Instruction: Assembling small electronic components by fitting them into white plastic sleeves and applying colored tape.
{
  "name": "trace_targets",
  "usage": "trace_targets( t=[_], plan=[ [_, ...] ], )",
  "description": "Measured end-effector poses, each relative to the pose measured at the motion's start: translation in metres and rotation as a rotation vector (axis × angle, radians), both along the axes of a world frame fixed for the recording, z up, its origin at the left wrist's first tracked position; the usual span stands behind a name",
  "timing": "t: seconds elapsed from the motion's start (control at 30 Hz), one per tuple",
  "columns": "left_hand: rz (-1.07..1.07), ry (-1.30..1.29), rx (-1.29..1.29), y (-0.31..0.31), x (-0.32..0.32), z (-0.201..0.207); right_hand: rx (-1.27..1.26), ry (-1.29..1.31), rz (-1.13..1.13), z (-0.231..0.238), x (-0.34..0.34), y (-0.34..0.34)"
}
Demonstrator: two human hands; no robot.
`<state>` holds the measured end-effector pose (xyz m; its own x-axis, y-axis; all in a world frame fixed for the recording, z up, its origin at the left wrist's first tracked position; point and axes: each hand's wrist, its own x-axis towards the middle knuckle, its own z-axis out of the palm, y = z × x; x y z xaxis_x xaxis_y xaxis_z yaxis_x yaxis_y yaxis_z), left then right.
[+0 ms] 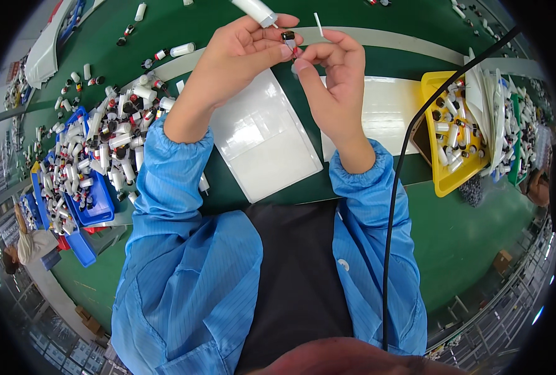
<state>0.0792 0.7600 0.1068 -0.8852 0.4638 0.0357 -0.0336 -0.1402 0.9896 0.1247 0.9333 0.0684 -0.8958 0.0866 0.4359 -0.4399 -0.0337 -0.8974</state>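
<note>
Above the white sheet, my left hand holds a white cylindrical tube with a greyish end, which slants up to the left. Its thumb and fingertips also close on a small black-topped part with red below it. My right hand is closed beside it, thumb and index finger pinched at the red lower end of that part. A thin white stick rises from between the right fingers. Part of the small piece is hidden behind the fingertips.
White plastic-covered sheets lie on the green table. Left, white tubes with black and red ends heap up around blue trays. Right stands a yellow tray of similar pieces. A black cable crosses the view beside my right arm.
</note>
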Motion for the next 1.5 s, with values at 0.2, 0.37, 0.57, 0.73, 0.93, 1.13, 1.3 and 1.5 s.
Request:
trace_targets(
  t=[0.2,0.37,0.57,0.73,0.93,1.13,1.3,1.5],
  plan=[
    [-0.004,0.082,-0.068,0.001,0.002,0.000,-0.199,-0.033,0.014,0.011,-0.004,0.010],
    [-0.024,0.104,-0.155,0.000,0.003,0.002,-0.241,-0.167,0.185,0.020,-0.002,0.019],
    [-0.047,0.135,-0.185,0.000,0.002,0.002,-0.157,-0.269,0.241,0.021,-0.005,0.018],
    [-0.057,0.155,-0.192,0.002,0.005,0.002,-0.136,-0.302,0.181,0.018,-0.006,0.015],
    [-0.083,0.148,-0.117,0.003,0.005,-0.003,-0.144,-0.316,0.112,0.016,-0.006,0.015],
    [-0.042,0.114,-0.148,0.003,0.005,0.000,-0.204,-0.308,0.106,0.017,-0.005,0.012],
    [-0.072,0.064,-0.099,0.000,0.002,0.002,-0.180,-0.303,0.186,0.022,-0.005,0.019],
    [-0.181,-0.032,0.030,-0.001,0.005,0.003,-0.513,-0.582,0.533,0.018,-0.010,0.029]
  ],
)
